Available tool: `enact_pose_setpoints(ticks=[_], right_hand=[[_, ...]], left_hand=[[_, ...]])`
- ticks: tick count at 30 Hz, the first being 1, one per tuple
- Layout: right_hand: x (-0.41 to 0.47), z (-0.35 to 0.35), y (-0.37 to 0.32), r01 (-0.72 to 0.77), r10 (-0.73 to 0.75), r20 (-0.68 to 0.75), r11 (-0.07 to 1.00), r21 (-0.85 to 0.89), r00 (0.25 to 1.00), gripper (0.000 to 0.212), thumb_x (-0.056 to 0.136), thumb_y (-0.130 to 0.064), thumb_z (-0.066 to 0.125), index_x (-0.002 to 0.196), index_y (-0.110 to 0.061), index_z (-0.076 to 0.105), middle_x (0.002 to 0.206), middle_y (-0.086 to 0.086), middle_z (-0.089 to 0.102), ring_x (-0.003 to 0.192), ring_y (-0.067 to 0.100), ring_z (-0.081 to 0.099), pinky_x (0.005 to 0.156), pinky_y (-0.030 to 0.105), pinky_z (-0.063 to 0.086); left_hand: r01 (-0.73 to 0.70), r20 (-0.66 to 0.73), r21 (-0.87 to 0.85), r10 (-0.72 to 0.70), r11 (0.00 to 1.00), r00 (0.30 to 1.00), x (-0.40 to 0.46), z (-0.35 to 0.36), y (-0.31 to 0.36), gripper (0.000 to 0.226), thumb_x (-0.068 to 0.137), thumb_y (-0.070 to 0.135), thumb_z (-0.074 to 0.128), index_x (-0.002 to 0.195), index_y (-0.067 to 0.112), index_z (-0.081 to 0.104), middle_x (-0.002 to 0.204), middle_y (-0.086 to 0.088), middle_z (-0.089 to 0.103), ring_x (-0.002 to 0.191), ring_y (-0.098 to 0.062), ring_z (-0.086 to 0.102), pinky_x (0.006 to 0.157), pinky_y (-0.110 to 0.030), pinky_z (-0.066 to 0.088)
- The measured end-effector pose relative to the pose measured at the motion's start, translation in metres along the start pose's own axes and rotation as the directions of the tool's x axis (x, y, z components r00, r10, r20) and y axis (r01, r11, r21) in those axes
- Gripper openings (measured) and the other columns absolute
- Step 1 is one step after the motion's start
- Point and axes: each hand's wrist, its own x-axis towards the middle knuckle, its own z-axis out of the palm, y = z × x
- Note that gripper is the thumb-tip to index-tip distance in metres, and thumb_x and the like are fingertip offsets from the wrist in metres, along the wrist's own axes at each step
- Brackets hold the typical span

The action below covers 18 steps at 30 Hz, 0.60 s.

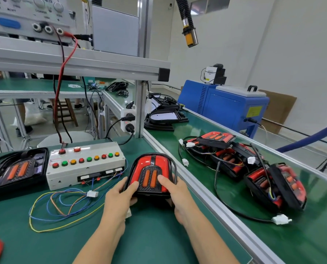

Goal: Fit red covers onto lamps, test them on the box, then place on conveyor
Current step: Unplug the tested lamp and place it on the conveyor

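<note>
While both hands point(120, 197) point(175, 195) clamp its sides, the lamp point(151, 174) shows glossy red cover, twin orange strips.

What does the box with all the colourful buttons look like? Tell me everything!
The box is pale grey and looks like worn plastic, long and flat, lying on the green table between an open lamp and the lamp being held. Its top carries round red, green and orange buttons in rows, plus two bigger red knobs at the back. A red cable and a black cable run down to one back knob. Thin coloured wires trail from sockets on its front side. No hand touches it.
</note>
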Motion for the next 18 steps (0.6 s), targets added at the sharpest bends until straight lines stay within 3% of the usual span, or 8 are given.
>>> enact_pose_setpoints(ticks=[3, 6, 11, 18], right_hand=[[-0.007, -0.005, 0.0, 0.015, -0.018, 0.048, 0.998, 0.065, 0.999, 0.035, 0.088, -0.022, 0.069, 0.122, -0.019, 0.063, 0.108, 0.003, 0.074, 0.102, 0.022, 0.069, 0.089, 0.037, 0.055], [-0.014, -0.01, -0.003, 0.04, -0.048, 0.079, 0.995, 0.092, 0.996, 0.043, 0.086, -0.02, 0.069, 0.128, -0.02, 0.058, 0.113, 0.003, 0.072, 0.105, 0.021, 0.068, 0.089, 0.034, 0.054], [-0.019, -0.016, -0.008, 0.117, -0.12, 0.059, 0.992, 0.053, 0.991, 0.045, 0.087, -0.015, 0.067, 0.128, -0.03, 0.054, 0.114, -0.003, 0.071, 0.112, 0.02, 0.064, 0.104, 0.043, 0.045], [-0.026, -0.029, -0.018, 0.223, -0.223, -0.008, 0.968, 0.112, 0.975, 0.052, 0.09, -0.014, 0.065, 0.134, -0.033, 0.046, 0.117, -0.003, 0.07, 0.111, 0.019, 0.065, 0.103, 0.046, 0.047]], left_hand=[[-0.016, 0.042, -0.042, 0.018, 0.999, 0.999, -0.002, 0.005, 0.002, 0.05, 0.087, 0.012, 0.066, 0.135, 0.016, 0.053, 0.117, -0.006, 0.066, 0.098, -0.019, 0.063, 0.089, -0.036, 0.048], [0.014, 0.116, -0.106, -0.002, 0.994, 0.993, -0.004, 0.01, 0.005, 0.049, 0.089, 0.01, 0.063, 0.136, 0.018, 0.051, 0.118, -0.008, 0.066, 0.105, -0.026, 0.063, 0.089, -0.042, 0.05], [0.024, 0.181, -0.198, 0.013, 0.98, 0.983, -0.01, 0.019, 0.008, 0.037, 0.091, 0.006, 0.057, 0.127, 0.015, 0.058, 0.107, -0.011, 0.071, 0.099, -0.031, 0.067, 0.074, -0.039, 0.055], [-0.037, 0.253, -0.14, 0.072, 0.99, 0.965, -0.013, 0.04, 0.016, 0.023, 0.094, 0.008, 0.053, 0.112, 0.017, 0.066, 0.1, -0.008, 0.074, 0.089, -0.022, 0.071, 0.07, -0.034, 0.057]])
